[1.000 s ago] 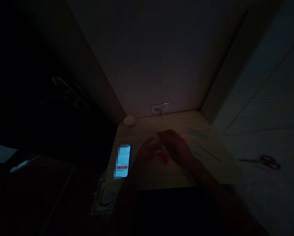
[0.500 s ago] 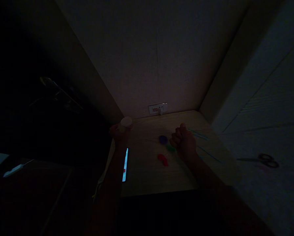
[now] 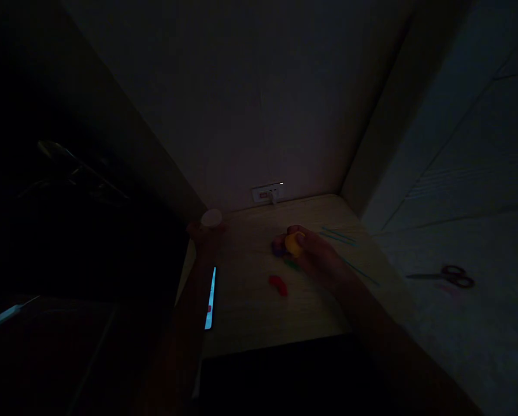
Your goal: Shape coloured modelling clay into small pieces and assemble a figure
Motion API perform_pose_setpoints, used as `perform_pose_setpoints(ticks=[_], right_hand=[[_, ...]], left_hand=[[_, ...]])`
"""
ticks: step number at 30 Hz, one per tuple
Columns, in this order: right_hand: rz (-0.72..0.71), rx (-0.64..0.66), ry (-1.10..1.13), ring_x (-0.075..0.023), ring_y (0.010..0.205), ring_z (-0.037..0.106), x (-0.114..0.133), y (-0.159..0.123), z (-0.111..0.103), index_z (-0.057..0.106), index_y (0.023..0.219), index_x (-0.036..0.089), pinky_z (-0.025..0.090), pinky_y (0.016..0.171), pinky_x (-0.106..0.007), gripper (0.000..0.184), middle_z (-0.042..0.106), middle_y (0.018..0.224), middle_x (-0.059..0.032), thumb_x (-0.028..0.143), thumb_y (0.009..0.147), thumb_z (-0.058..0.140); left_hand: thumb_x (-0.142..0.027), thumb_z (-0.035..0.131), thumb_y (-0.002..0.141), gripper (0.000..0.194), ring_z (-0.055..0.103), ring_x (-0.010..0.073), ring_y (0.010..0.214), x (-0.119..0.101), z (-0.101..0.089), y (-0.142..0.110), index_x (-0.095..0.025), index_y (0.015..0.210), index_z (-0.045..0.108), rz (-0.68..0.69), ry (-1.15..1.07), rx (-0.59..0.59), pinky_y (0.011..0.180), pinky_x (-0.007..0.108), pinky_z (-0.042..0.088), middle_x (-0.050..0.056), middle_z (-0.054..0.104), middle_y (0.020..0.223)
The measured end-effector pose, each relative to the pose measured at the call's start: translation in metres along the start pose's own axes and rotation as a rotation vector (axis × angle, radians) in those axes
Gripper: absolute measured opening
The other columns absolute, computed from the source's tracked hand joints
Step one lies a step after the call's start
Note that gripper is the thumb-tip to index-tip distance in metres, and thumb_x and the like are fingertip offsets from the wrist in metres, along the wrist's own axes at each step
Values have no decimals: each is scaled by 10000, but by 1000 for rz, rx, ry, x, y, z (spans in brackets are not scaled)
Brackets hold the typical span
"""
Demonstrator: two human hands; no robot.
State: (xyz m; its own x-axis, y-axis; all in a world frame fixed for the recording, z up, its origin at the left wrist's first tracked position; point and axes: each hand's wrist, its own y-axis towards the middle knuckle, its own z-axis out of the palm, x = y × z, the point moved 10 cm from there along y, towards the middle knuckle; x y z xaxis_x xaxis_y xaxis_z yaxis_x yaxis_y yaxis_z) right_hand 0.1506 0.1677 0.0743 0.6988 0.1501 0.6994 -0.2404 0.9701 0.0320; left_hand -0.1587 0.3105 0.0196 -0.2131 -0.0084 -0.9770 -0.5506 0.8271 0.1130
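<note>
Currently the right hand [image 3: 317, 258] has its grip closed on one yellow lump [image 3: 292, 245] over the tabletop [image 3: 241, 323], near one purple piece [image 3: 278, 249], one green [image 3: 292, 264] and one curved red [image 3: 280, 285]. The left hand [image 3: 202, 238] curls its grip around one pale cup [image 3: 211, 218]. Three thin blue-green sticks [image 3: 361, 271] lie rightward; one lit phone [image 3: 211, 300] lies leftward.

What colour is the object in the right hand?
The object is yellow-orange, clearest in the head view.
</note>
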Motion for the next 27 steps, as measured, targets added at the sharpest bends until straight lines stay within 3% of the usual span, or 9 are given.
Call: perform_pose_setpoints(ticks=[4, 9, 13, 17, 20, 23, 25, 27], right_hand=[[-15, 24, 45, -160, 913, 688, 2, -1, 2, 667, 967, 238, 562, 782, -261, 278, 736, 1017, -34, 313, 807, 882], [11, 30, 55, -117, 664, 535, 4, -1, -5, 674, 827, 191, 423, 524, -200, 236, 579, 766, 6, 326, 761, 856], [19, 31, 43, -100, 474, 320, 5, 2, -8, 438, 546, 227, 266, 410, -222, 577, 357, 523, 57, 608, 822, 772], [-43, -159, -32, -74, 388, 129, 3, 6, -27, 199, 499, 251, 179, 375, -241, 767, 151, 430, 109, 659, 858, 741], [-100, -231, -46, -67, 388, 112, 3, 7, -34, 187, 520, 252, 173, 370, -235, 771, 150, 449, 117, 635, 826, 782], [27, -135, -58, -70, 385, 118, -10, 13, -24, 250, 537, 261, 151, 357, -229, 708, 169, 440, 121, 646, 801, 783], [128, -54, -85, -86, 394, 221, -19, 15, -15, 410, 615, 257, 187, 363, -217, 562, 293, 456, 109, 652, 776, 775], [149, -34, -144, -115, 478, 412, -18, 15, -12, 529, 785, 256, 278, 399, -207, 440, 506, 574, 74, 591, 723, 808]], left_hand=[[-48, 903, 530, 852, 687, 242, 1162, -5, 8, -5, -227, 1235, 458, -50, -45, 40, 1038, 406, 564, 73, 649, 1205], [-150, 892, 571, 611, 701, 284, 1119, -9, 10, -8, -183, 1115, 615, -60, 33, 104, 991, 432, 587, 84, 710, 1114], [-184, 869, 588, 524, 711, 264, 1006, -12, 17, -11, -163, 1076, 679, -68, 16, 186, 926, 429, 602, 74, 728, 1055], [-205, 859, 568, 563, 709, 255, 972, -15, 21, -15, -175, 1108, 702, -53, -4, 205, 886, 406, 607, 58, 735, 1024], [-244, 870, 555, 593, 706, 257, 976, -21, 25, -21, -174, 1120, 702, -19, -35, 231, 880, 395, 605, 66, 737, 1039], [-236, 876, 553, 588, 707, 253, 977, -34, 30, -30, -169, 1112, 705, 12, -75, 282, 884, 389, 601, 75, 738, 1057], [-204, 879, 543, 608, 710, 255, 1001, -44, 32, -37, -179, 1124, 703, 24, -91, 305, 899, 387, 600, 71, 741, 1074], [-191, 886, 538, 630, 710, 263, 1037, -54, 31, -48, -190, 1139, 698, 40, -97, 326, 911, 390, 601, 69, 747, 1098]])
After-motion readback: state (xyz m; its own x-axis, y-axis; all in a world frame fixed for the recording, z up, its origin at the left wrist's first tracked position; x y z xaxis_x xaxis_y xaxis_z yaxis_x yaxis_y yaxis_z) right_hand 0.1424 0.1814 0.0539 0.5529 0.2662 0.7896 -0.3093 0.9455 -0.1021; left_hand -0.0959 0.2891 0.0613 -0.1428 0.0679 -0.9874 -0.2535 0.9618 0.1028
